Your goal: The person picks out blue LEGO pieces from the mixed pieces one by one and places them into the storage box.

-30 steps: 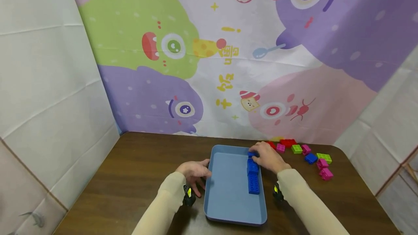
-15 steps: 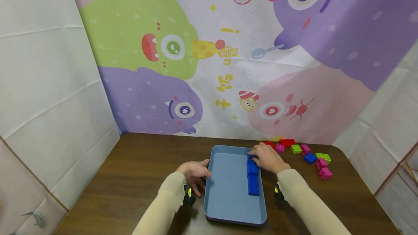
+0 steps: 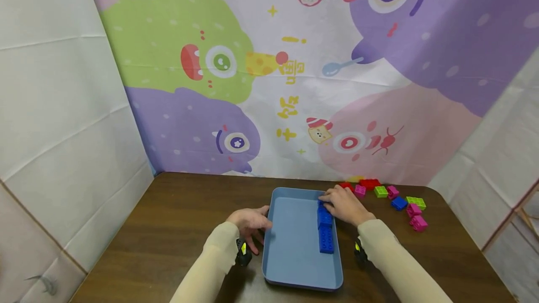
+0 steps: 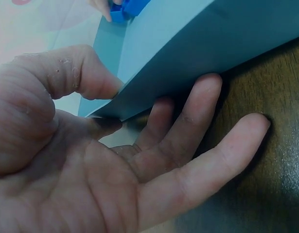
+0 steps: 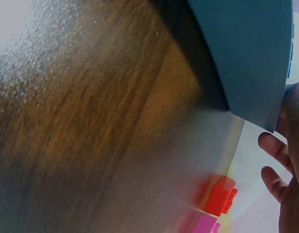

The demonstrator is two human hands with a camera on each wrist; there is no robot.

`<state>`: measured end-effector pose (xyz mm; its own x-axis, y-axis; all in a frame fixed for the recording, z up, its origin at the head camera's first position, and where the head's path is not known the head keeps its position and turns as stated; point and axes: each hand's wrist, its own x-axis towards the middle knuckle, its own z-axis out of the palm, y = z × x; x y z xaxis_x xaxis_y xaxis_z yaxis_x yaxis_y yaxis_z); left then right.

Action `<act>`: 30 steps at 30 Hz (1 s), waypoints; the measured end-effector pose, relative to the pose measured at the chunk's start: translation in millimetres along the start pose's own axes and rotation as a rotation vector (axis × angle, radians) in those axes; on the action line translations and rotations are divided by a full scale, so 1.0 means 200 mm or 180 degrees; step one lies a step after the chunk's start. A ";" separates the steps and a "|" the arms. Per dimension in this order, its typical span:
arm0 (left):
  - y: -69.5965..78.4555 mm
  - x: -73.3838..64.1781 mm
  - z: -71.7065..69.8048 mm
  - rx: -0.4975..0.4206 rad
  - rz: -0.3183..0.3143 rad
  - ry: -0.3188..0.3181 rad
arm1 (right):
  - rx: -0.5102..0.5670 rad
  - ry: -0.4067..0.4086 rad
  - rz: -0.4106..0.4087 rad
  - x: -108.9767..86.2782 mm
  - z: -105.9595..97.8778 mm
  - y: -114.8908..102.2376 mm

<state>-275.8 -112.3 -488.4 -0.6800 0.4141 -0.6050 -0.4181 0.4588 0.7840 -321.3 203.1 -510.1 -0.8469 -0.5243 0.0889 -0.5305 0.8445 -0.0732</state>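
Note:
A blue-grey tray [image 3: 296, 242] lies on the brown table. My left hand [image 3: 251, 221] holds its left wall; in the left wrist view the thumb is over the rim, and other fingers lie along the outside. Inside, along the right wall, blue toy building blocks [image 3: 326, 239] stand in a row, the middle part higher than the near one. My right hand [image 3: 346, 204] reaches over the right rim, thumb and index finger at the far blue block [image 3: 321, 204], which they partly hide. Its other fingers [image 5: 274, 146] are outside the tray in the right wrist view.
Loose blocks lie on the table right of the tray: red [image 3: 369, 183], pink [image 3: 418, 223], lime green [image 3: 416, 202] and blue [image 3: 399, 203]. A printed cartoon cloth [image 3: 290, 83] hangs behind the table. White panels [image 3: 71, 106] flank it.
The row of blue blocks has slid slightly toward the near end of the tray, with my right hand at its far end. My left hand stays on the tray wall.

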 end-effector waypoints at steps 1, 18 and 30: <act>0.00 0.00 0.00 -0.0001 0.0001 -0.0004 | 0.0024 -0.0006 0.0005 0.00 0.00 0.00; 0.00 -0.01 0.00 0.0003 0.0042 0.0002 | 0.0142 -0.0123 0.0121 -0.01 0.02 0.00; 0.00 0.00 0.00 0.0009 0.0021 0.0023 | 0.0134 -0.0132 0.0076 -0.02 0.00 -0.01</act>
<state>-274.9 -112.8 -488.6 -0.6872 0.4113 -0.5988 -0.4118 0.4584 0.7876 -318.1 203.9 -509.6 -0.8597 -0.5087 0.0455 -0.5103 0.8520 -0.1167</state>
